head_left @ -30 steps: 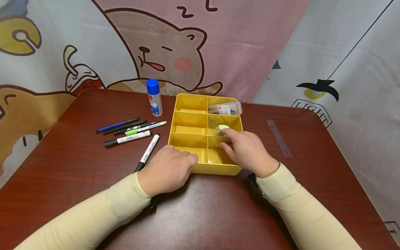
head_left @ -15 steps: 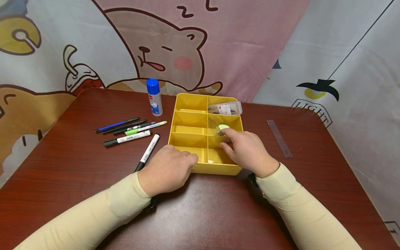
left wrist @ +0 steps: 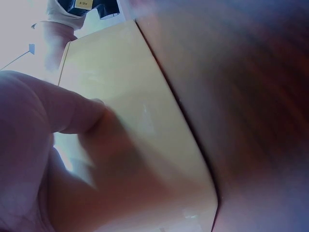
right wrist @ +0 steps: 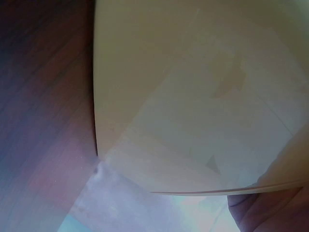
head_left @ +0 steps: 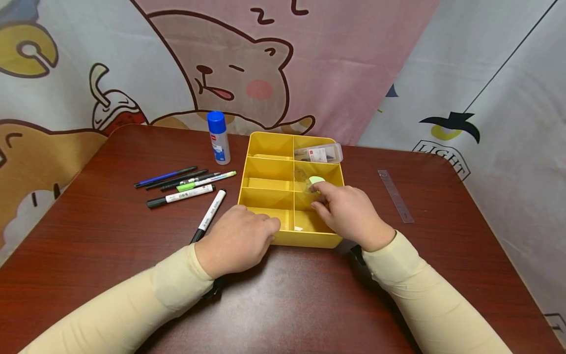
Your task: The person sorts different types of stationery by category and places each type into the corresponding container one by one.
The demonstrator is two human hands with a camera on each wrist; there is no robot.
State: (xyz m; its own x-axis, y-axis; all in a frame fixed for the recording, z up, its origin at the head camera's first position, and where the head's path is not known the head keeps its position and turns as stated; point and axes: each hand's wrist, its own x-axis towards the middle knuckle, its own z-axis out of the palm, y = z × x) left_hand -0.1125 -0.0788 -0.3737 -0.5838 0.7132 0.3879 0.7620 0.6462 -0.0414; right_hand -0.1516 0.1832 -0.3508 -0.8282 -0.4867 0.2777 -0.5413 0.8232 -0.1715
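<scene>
A yellow divided organizer box [head_left: 305, 240] stands mid-table. My left hand [head_left: 239, 238] grips its front left wall, fingers over the rim and the thumb [left wrist: 79, 113] against the outer face in the left wrist view. My right hand [head_left: 353, 214] reaches over the right side of the box. Its curled index finger lies on a pale green rounded thing [head_left: 316, 181] with a clear part, in the middle right compartment, thumb below near the divider. The other fingertips are hidden. In the right wrist view, the box's outer wall [right wrist: 183, 106] fills most of the picture.
A clear case with a label [head_left: 317, 154] leans in the back right compartment. Left of the box stand a blue-capped glue bottle [head_left: 218, 140], several pens [head_left: 165, 177] and two white markers [head_left: 190, 194]. A clear ruler [head_left: 395, 196] lies to the right.
</scene>
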